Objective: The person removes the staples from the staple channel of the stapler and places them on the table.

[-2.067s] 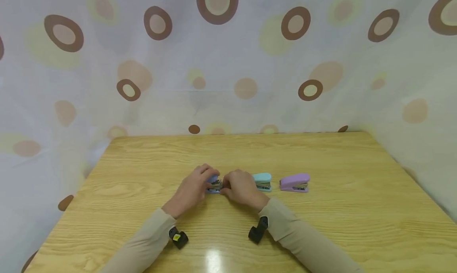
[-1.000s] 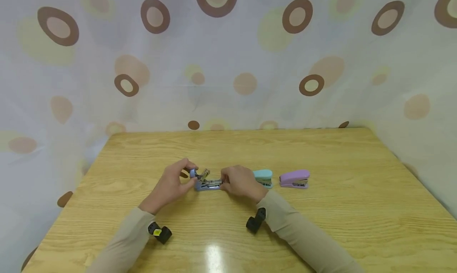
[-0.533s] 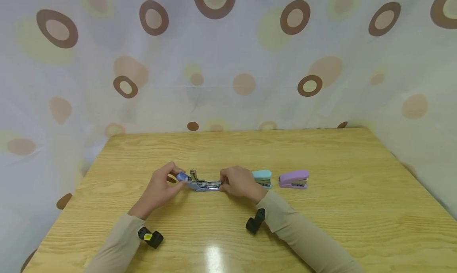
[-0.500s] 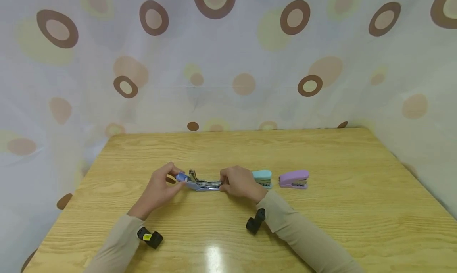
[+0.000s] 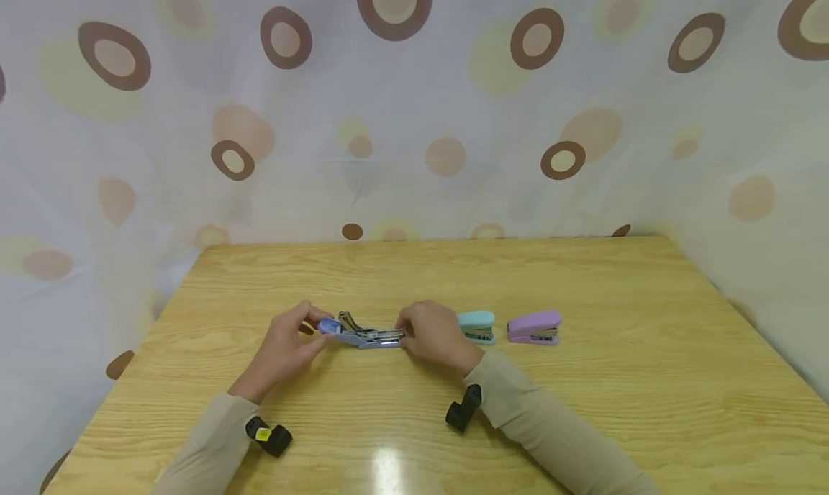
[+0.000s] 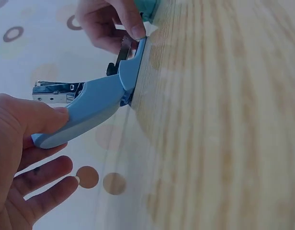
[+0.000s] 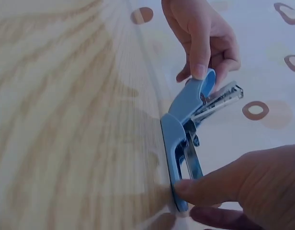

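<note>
A blue stapler (image 5: 350, 337) lies unfolded on the table, its top cover swung far back to the left and its metal insides bared. My left hand (image 5: 280, 347) pinches the end of that cover between thumb and fingers, as the left wrist view shows at the blue cover (image 6: 92, 108). At the other end my right hand (image 5: 435, 333) holds the front of the base down, with the thumb on the base's side (image 7: 172, 139) in the right wrist view. A metal arm (image 7: 219, 101) sticks up at an angle between the cover and the base.
Just right of my right hand stands a mint stapler (image 5: 477, 327), partly hidden by that hand. Further right is a purple stapler (image 5: 534, 327). Both rest on the wooden table (image 5: 622, 409). A patterned cloth (image 5: 414, 106) hangs behind and at the sides.
My left hand has lifted the blue stapler's cover and swung it back leftward, laying it nearly flat. The right hand has stayed at the base's front end. The other staplers have not moved.
</note>
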